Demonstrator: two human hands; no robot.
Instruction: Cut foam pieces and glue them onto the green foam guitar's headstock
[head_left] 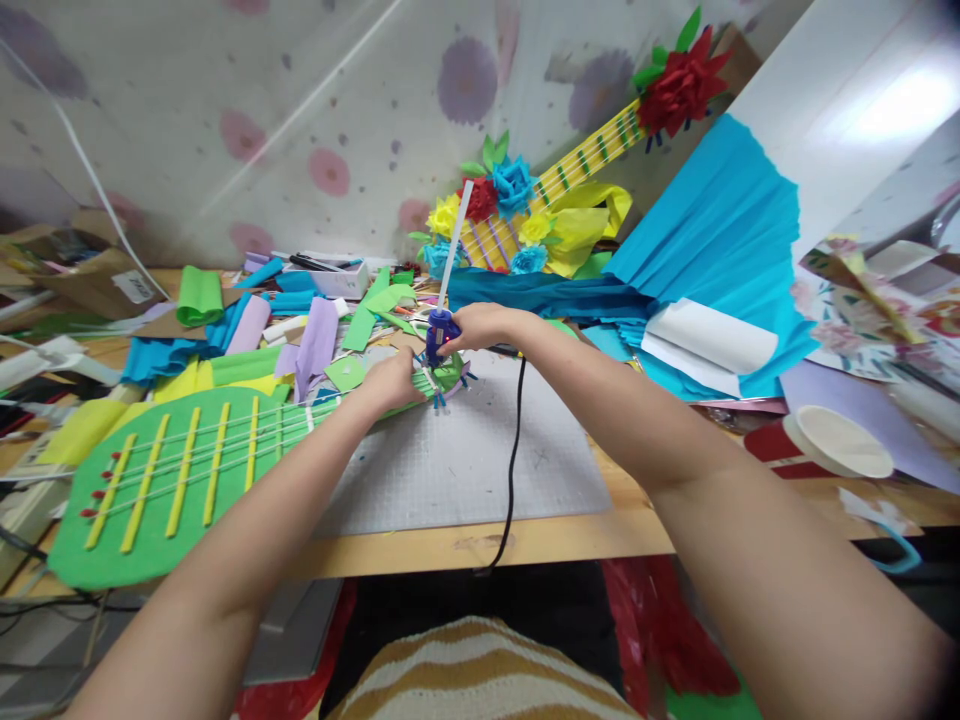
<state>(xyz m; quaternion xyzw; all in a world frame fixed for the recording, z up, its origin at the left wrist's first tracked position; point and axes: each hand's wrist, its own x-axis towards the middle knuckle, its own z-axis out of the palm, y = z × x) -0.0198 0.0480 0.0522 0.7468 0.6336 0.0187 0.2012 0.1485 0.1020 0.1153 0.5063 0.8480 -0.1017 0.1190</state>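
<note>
A blue glue gun (437,335) with a long white glue stick standing up out of it is gripped in my right hand (480,325). Its tip points down at the head end of a green paper guitar (193,470). Around that guitar's neck, close to the head, my left hand (394,382) is closed. Yellow strips and pale strings run across the green body, which lies to the left. Small blue pegs stick out at the head. My fingers hide the exact spot under the glue gun's tip.
A grey cutting mat (480,470) lies in front, crossed by a black cord (512,460). Crepe paper scraps (319,340) pile up left. Behind stands a yellow guitar (592,155) with paper flowers; blue crepe paper (720,230) and a paper cup (832,445) are right.
</note>
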